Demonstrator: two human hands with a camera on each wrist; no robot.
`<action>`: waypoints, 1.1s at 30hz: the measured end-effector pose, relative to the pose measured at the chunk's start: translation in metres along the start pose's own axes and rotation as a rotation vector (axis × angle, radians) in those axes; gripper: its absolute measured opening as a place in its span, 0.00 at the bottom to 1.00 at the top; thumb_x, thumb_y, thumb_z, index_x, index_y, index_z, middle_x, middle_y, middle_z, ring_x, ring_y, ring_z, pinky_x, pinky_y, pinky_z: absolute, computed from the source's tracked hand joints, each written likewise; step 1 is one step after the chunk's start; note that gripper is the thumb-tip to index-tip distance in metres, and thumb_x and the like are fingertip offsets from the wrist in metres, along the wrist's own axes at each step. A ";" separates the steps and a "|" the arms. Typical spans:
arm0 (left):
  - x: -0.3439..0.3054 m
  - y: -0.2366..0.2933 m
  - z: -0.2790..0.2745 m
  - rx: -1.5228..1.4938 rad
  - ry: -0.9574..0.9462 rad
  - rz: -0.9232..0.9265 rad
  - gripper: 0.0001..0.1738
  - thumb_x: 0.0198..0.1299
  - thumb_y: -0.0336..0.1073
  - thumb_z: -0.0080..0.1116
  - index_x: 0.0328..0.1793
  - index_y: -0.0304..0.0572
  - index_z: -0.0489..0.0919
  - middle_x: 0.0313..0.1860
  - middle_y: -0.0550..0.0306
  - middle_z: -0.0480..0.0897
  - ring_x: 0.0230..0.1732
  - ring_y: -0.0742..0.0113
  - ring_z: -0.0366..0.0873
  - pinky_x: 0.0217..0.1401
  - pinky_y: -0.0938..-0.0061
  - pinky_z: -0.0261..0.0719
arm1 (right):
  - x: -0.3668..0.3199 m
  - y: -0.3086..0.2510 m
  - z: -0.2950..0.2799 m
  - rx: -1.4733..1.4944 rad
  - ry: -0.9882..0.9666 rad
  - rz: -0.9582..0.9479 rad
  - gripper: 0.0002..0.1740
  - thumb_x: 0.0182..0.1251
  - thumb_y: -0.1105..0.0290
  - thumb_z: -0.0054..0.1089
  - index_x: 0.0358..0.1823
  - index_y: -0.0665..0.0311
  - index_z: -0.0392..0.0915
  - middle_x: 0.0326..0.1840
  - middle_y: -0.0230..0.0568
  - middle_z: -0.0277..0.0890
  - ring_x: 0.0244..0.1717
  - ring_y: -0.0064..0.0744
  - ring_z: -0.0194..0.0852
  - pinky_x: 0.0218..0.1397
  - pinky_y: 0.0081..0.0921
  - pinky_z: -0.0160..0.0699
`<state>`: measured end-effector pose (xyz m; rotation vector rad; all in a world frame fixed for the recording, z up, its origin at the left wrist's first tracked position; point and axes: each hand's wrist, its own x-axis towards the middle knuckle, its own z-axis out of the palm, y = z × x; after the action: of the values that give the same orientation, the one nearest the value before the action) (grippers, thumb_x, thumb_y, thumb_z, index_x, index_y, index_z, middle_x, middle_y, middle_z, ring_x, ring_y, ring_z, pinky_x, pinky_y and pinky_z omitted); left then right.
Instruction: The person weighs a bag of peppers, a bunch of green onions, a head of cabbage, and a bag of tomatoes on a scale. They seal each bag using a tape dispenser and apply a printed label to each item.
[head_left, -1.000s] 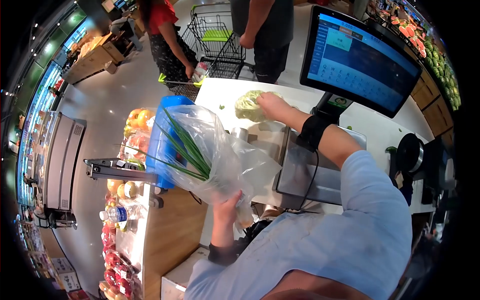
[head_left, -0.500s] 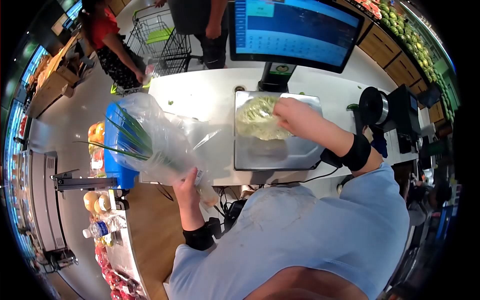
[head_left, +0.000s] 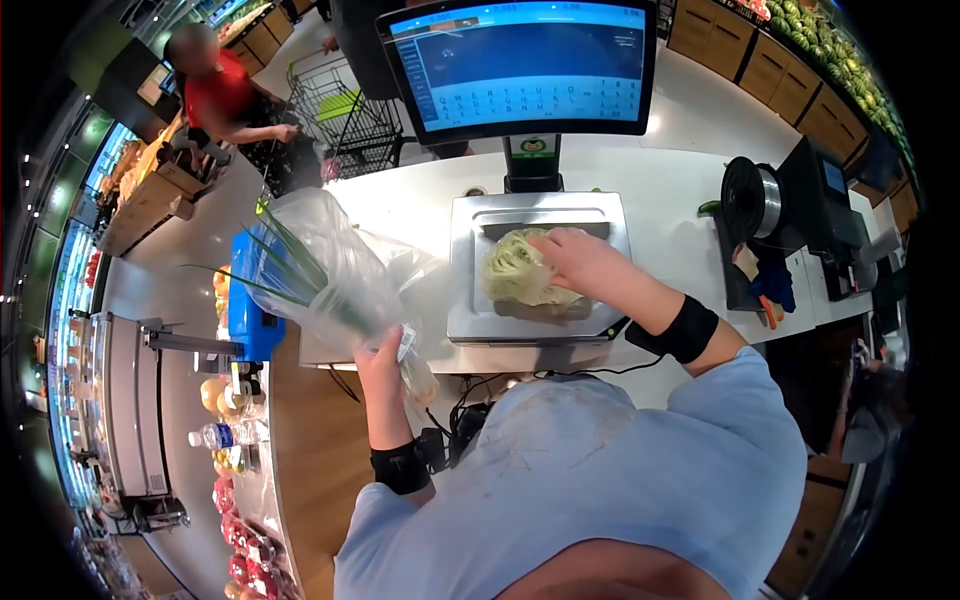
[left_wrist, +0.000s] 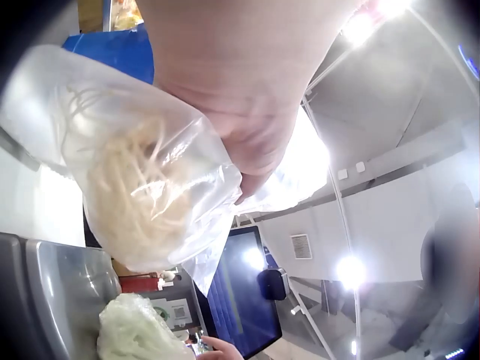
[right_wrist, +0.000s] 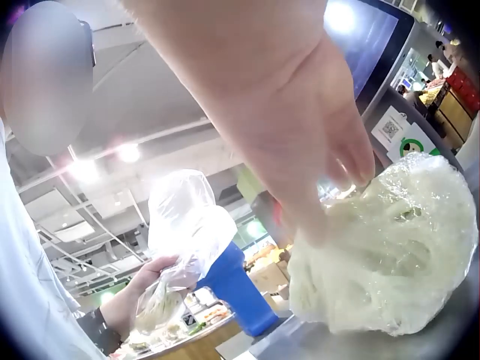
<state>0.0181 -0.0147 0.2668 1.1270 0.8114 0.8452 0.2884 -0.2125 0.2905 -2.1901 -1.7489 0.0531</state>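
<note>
A cut pale-green cabbage in cling film rests on the metal scale. My right hand grips its right side from above, with thumb and fingers on the film in the right wrist view. Off to the left, my left hand holds a clear plastic bag by its lower part. Long green scallion leaves stick out of the bag's open top. In the left wrist view, pale stringy roots show through the plastic beside the hand.
A touchscreen monitor stands behind the scale. A blue container is at the counter's left end, above packed fruit. To the right are a spool and a black printer-like machine. A shopping cart and people are beyond the white counter.
My right hand has brought the cabbage from the counter's left part onto the scale, then slightly nearer me. The left hand keeps holding the bag. The head view has turned right.
</note>
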 end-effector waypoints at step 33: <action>0.062 -0.005 -0.079 0.251 -0.294 0.205 0.22 0.52 0.25 0.63 0.54 0.28 0.73 0.46 0.52 0.80 0.44 0.65 0.78 0.50 0.74 0.74 | 0.245 -0.049 -0.053 -0.071 0.638 0.491 0.21 0.56 0.72 0.56 0.52 0.67 0.68 0.75 0.48 0.50 0.55 0.54 0.71 0.50 0.42 0.80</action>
<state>-0.0220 0.0723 0.2363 1.5368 0.5725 0.7348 0.3147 0.0180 0.3983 -2.2837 -0.8686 -0.5346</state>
